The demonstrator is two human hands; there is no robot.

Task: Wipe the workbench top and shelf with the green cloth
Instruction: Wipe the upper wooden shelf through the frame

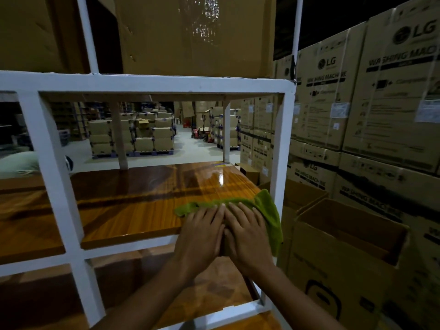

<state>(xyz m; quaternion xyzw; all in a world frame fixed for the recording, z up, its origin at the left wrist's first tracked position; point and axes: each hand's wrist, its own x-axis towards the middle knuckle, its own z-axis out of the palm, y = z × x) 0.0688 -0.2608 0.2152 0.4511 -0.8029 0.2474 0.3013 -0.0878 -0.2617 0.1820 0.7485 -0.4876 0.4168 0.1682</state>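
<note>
The green cloth [265,206] lies on the glossy wooden shelf [133,206] at its near right corner, one end drooping over the edge beside the white frame post [283,148]. My left hand [202,236] and my right hand [247,234] press flat on the cloth side by side, thumbs touching, fingers stretched forward. Both forearms reach in from the lower edge of the view. The part of the cloth under my palms is hidden.
A white metal frame [142,83] surrounds the shelf, with a large cardboard box [195,34] on the level above and a lower wooden shelf [147,282] below. Stacked washing-machine cartons [381,103] and an open carton [345,239] stand close on the right.
</note>
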